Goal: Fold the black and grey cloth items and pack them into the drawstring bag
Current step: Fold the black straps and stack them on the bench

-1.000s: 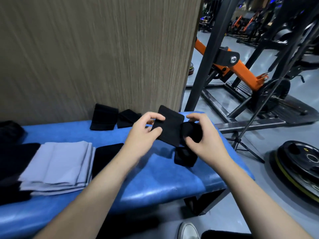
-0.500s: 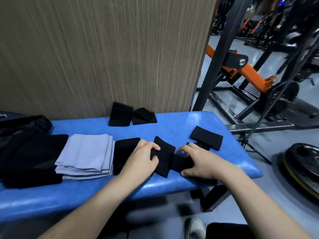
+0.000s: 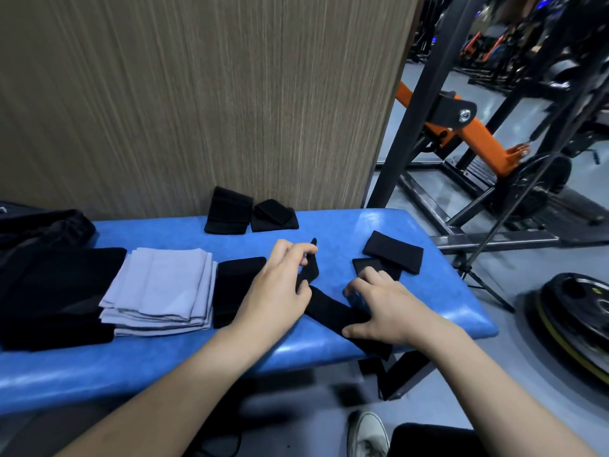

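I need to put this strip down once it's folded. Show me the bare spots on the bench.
Bare blue bench runs along the near edge, in front of the grey cloth stack. Another patch lies between the stack and the two black folded pieces by the wall. It is crowded around the left hand, right hand and black strip.

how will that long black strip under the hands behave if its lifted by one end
Probably floppy: the black strip bends where the left hand pinches it. Likely light, lying flat under the right hand. Its near end already droops over the blue bench edge.
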{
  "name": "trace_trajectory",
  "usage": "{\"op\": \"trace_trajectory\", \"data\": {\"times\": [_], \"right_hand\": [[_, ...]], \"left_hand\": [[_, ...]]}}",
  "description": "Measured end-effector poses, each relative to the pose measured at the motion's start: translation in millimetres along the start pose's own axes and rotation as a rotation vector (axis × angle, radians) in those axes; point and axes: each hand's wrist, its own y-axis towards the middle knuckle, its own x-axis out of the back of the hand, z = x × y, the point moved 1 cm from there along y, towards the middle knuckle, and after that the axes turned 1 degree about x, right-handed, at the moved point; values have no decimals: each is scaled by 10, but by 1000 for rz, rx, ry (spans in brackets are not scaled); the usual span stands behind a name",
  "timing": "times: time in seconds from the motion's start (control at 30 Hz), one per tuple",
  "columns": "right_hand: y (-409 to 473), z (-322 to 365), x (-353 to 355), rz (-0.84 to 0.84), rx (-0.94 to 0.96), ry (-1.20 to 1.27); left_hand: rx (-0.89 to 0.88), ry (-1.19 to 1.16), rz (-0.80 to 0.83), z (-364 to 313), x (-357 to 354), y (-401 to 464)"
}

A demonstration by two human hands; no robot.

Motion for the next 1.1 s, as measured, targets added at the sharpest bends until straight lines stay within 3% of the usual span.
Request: {"op": "trace_trajectory", "data": {"times": [0.23, 0.4, 0.53, 0.67, 0.8, 0.9, 1.1], "right_hand": [[-40, -91, 50, 32, -26, 20], [-124, -115, 81, 92, -59, 18], [-154, -61, 43, 72, -43, -79], [-156, -60, 65, 67, -43, -85], [-179, -118, 107, 37, -69, -103], [-182, -129, 101, 34, -75, -91], [-168, -134, 92, 0, -68, -71]], "left_hand": [[-79, 234, 329, 41, -340, -66], [-6, 294, 391, 31, -406, -45], [37, 250, 312, 5, -365, -13], [1, 549, 83, 16, -374, 4], [85, 669, 117, 31, -444, -3], [133, 574, 162, 35, -458, 42], [258, 87, 185, 19, -411, 79]]}}
